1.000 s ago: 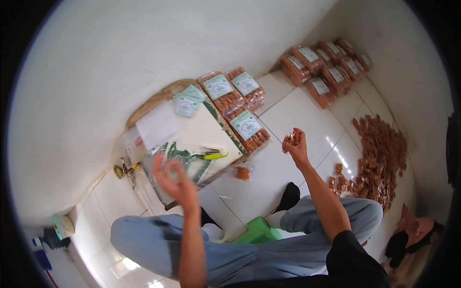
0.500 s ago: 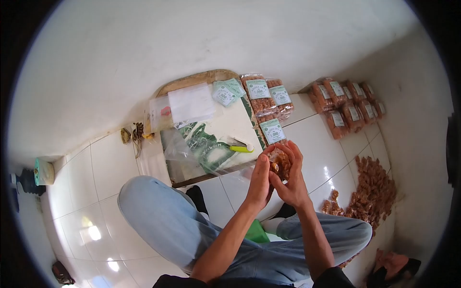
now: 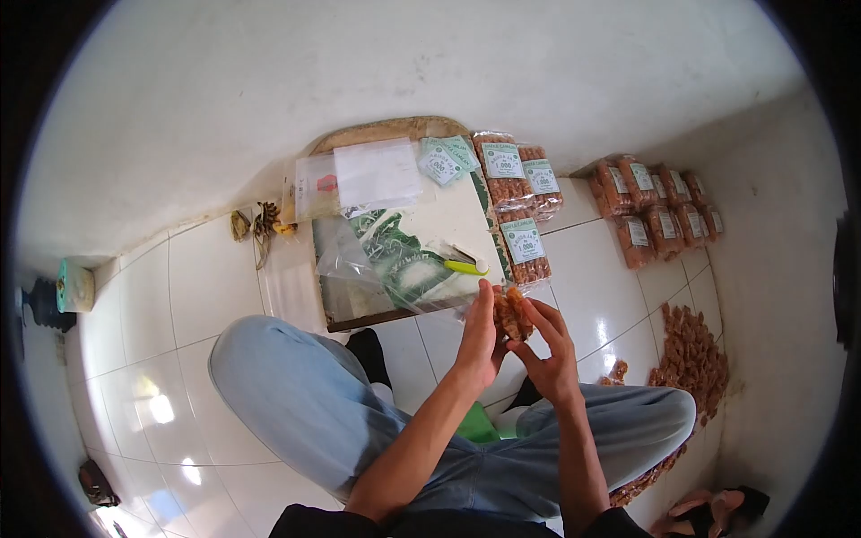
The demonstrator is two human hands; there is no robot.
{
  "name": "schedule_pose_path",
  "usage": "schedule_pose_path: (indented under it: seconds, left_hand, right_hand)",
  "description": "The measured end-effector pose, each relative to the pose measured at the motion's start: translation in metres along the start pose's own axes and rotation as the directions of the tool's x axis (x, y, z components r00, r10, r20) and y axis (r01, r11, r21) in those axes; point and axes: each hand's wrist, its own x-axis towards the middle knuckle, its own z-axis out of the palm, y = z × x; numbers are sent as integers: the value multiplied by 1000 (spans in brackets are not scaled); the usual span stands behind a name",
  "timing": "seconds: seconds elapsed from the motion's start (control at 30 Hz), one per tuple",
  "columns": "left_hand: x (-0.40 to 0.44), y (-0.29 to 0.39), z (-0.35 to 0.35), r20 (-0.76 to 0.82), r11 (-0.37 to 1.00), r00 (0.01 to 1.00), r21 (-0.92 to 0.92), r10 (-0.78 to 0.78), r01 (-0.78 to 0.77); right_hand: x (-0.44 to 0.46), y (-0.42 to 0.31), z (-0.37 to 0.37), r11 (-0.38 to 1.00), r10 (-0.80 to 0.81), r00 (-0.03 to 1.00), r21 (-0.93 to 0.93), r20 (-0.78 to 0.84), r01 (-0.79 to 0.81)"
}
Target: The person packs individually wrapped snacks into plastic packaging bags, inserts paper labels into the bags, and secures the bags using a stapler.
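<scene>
Between my two hands is a clear plastic packet of small reddish-brown pieces (image 3: 511,316), upright in front of my lap. My left hand (image 3: 480,345) supports its left side, the fingers pointing up along it. On the right side my right hand (image 3: 549,351) grips it with thumb and fingers. Just beyond, labelled packs (image 3: 524,244) of the same brown pieces stand by a low board (image 3: 430,202). A knife with a yellow-green handle (image 3: 466,267) rests on the board, with a stack of white sheets (image 3: 377,175) and green printed labels (image 3: 447,160) farther back.
Several finished packs (image 3: 664,224) are stacked against the wall at the right. A heap of small brown packets (image 3: 689,359) covers the floor beside my right knee. Bananas (image 3: 269,224) lie left of the board, and a lidded tub (image 3: 76,287) stands at far left.
Both hands have shifted the packet slightly left and toward me. My right hand has opened away from its top, so more of the packet shows. The view has also tilted a little.
</scene>
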Motion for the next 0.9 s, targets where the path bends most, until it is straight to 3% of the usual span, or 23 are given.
schedule_pose_path:
  seconds: [0.13,0.2,0.33,0.4,0.47,0.5,0.67,0.77,0.83,0.87,0.9]
  left_hand:
    - [-1,-8,-3,99,995,992,-57,-77,83]
    - [1,-18,1,117,994,993,103,11,-23]
    - [-4,-43,11,-85,978,993,200,77,-58]
    - [3,-57,-4,-56,974,998,226,29,-16]
    - [9,-68,-15,104,970,987,221,-126,101]
    - [-7,-63,9,-10,973,997,216,-81,81]
    - [-2,-84,-7,-31,942,983,281,-180,181]
    - [-1,-94,-17,-122,911,967,328,-223,251]
    - [2,-92,-28,-5,897,957,348,-289,272]
    - [1,-95,-31,-16,894,958,355,-286,273]
    - [-6,-91,-23,-126,864,961,420,-248,278]
  right_hand:
    - [-6,17,-2,999,14,990,-26,-142,-18]
    - [-11,15,-5,999,43,992,-28,-118,-47]
    - [-25,4,-12,997,51,997,52,-58,-48]
    - [-33,10,-14,996,44,999,77,-25,-41]
    - [-41,21,-14,991,132,991,16,-17,-131]
    - [-44,24,-14,992,129,991,-7,-36,-130]
    - [-58,40,-11,981,193,976,50,-100,-189]
    - [-67,52,-3,958,280,950,99,-140,-268]
    - [-69,57,2,948,308,942,125,-136,-292]
    - [-70,59,4,946,312,941,139,-133,-294]
    - [-70,61,7,919,369,921,200,-123,-341]
